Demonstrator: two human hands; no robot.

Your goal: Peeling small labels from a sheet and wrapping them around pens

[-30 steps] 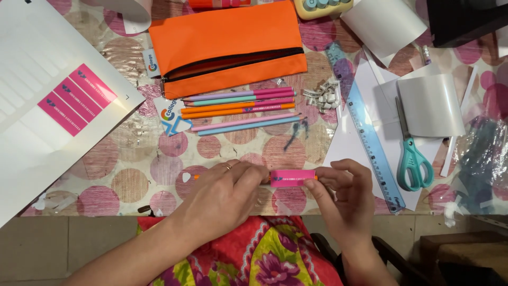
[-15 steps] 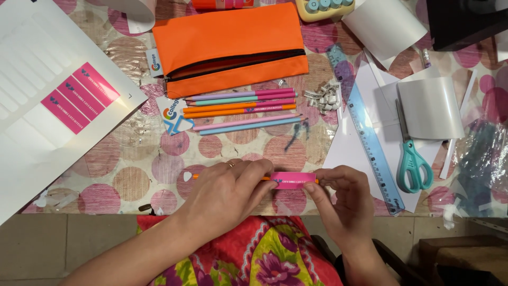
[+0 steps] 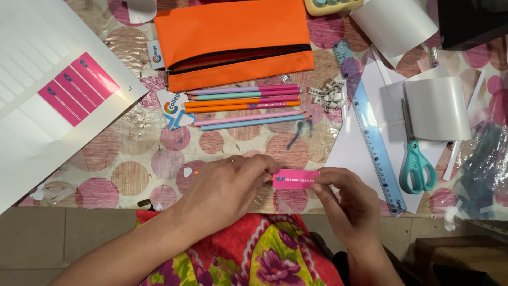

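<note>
Spotted pink-and-tan tablecloth (image 3: 132,180), crowded with craft goods, seen from the head view: orange zip pouch (image 3: 233,39), row of pastel pencils (image 3: 246,106), blue ruler (image 3: 370,127), teal scissors (image 3: 415,159), white label sheet (image 3: 32,122) bearing three pink strips. Pink sticker label (image 3: 295,179) held just above the table's near edge, between both hands. Judged feather-light, limp, tacky underneath, easily creased; best gripped at the short ends. Left hand (image 3: 225,193): fingertips narrowly pinched on the label's left end, an orange pencil apparently beneath the palm. Right hand (image 3: 349,204): thumb and forefinger closed on the right end.
</note>
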